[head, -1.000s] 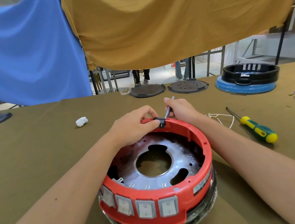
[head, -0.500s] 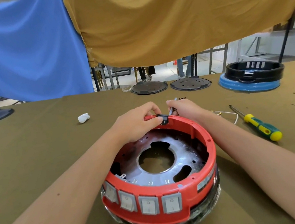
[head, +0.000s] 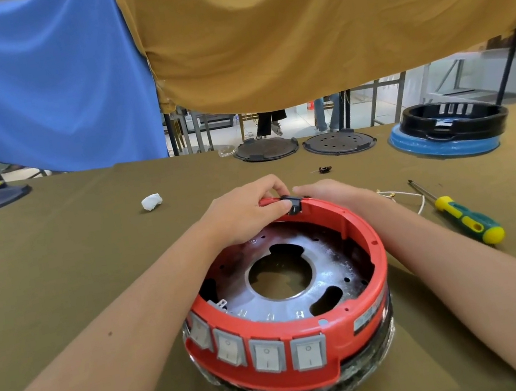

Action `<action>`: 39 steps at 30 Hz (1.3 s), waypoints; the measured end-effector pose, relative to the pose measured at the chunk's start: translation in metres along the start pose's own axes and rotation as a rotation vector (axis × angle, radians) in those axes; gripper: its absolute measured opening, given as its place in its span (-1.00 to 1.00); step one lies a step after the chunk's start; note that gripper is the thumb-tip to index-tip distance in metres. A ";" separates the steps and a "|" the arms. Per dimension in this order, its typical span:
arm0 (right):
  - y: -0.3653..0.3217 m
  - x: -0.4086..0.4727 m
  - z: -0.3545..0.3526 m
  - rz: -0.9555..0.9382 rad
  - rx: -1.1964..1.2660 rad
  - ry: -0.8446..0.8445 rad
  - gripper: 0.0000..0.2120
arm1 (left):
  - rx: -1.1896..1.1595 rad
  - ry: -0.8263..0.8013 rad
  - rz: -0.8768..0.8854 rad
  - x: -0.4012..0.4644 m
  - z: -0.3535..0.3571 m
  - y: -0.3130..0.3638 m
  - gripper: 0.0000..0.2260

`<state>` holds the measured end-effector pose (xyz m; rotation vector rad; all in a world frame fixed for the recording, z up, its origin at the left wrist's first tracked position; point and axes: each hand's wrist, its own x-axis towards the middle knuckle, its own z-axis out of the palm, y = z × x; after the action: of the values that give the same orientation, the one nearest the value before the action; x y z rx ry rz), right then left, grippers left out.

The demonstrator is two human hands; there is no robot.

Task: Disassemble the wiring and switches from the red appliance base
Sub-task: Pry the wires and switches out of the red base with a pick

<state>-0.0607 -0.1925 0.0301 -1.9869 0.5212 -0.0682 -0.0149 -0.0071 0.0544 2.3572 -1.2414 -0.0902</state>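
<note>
Head view: both hands (head: 246, 212) grip red base's (head: 306, 327) far rim.

Both bare forearms reach forward from five and seven o'clock, converging near twelve o'clock. The left hand (head: 246, 212) lies palm down, fingers curled, thumb and forefinger pinched together. The right hand (head: 327, 191) cups just beside it, fingertips hidden
</note>
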 end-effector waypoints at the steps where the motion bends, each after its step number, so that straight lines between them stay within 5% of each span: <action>1: 0.001 -0.002 -0.002 -0.031 0.096 0.013 -0.69 | 0.002 0.000 0.000 0.000 0.000 0.000 -0.87; 6: 0.003 -0.008 -0.009 -0.275 0.194 0.118 -0.61 | -0.028 0.003 -0.001 0.000 -0.001 0.000 -0.87; 12: 0.008 -0.001 0.002 -0.348 0.153 0.178 -0.58 | -0.042 0.020 0.000 -0.001 -0.001 0.001 -0.87; 26: 0.000 -0.001 0.004 -0.107 0.098 0.045 -0.60 | -0.081 0.049 0.008 -0.004 -0.002 0.002 -0.80; 33: 0.002 0.000 0.003 0.025 0.363 -0.174 -0.67 | -0.060 0.031 0.040 -0.003 -0.002 0.002 -0.82; 39: -0.006 0.002 0.005 -0.034 0.109 -0.200 -0.85 | -0.045 0.031 0.044 -0.002 -0.002 0.000 -0.81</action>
<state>-0.0554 -0.1871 0.0327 -1.8719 0.3469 0.0789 -0.0160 -0.0048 0.0559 2.2831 -1.2627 -0.0663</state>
